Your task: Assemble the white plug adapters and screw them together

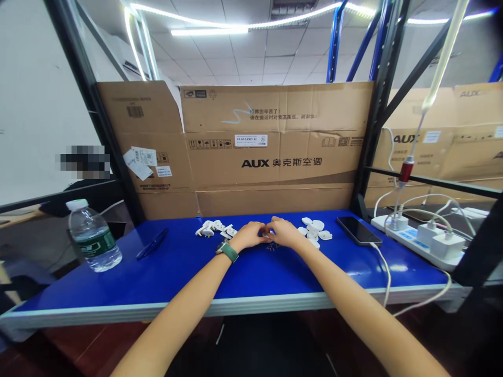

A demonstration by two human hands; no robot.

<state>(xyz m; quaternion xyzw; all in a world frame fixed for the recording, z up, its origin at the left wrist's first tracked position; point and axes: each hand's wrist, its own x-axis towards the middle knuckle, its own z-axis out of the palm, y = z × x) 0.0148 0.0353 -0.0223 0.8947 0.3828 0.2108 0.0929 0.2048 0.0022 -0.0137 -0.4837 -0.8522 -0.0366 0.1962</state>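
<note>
My left hand [248, 235], with a green-strapped watch [227, 251] on its wrist, and my right hand [285, 232] meet over the middle of the blue table. The fingers of both are bent in and pinched around a small white plastic part [268, 238], mostly hidden by them. Just below the fingertips lie several tiny brass-coloured pieces [271, 247], too small to name surely. Left of my left hand is a loose group of white plastic parts [214, 227], some with prongs. Flat, rounded white plastic pieces [314, 228] lie in a pile beyond my right hand.
On the left stand a water bottle [94, 238] and, nearer the middle, a dark pen-like object [153, 244]. A phone [358, 230] with a white cable lies right, beside a loaded power strip [420, 238]. Cardboard [275, 183] walls the back between metal posts. A person [88, 173] sits far left.
</note>
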